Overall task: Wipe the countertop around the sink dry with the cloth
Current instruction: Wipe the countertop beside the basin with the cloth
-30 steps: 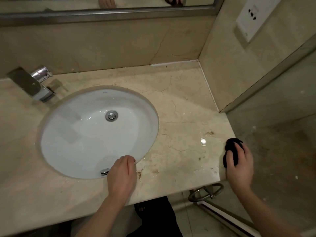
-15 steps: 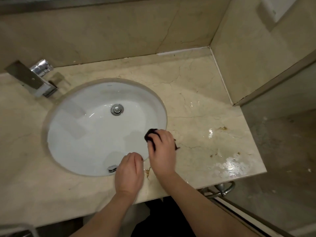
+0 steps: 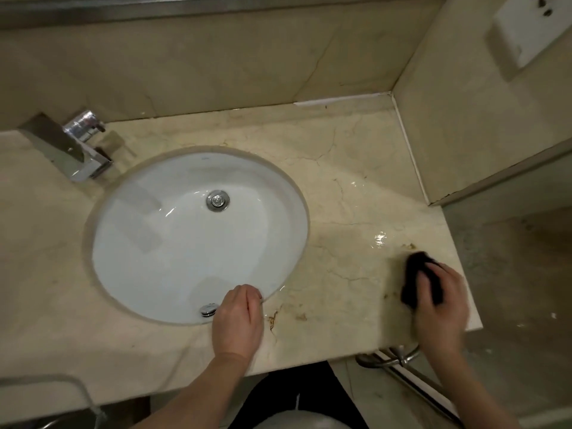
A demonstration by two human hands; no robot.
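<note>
Countertop (image 3: 356, 168) wet | sink (image 3: 173, 243) empty | R hand (image 3: 441, 301) grips cloth (image 3: 416, 274) | L hand (image 3: 238, 320) loosely curled at rim

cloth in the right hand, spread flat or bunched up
Bunched up. The cloth shows as a dark wad under the right hand, whose fingers curl over it on the countertop near its right edge.
</note>
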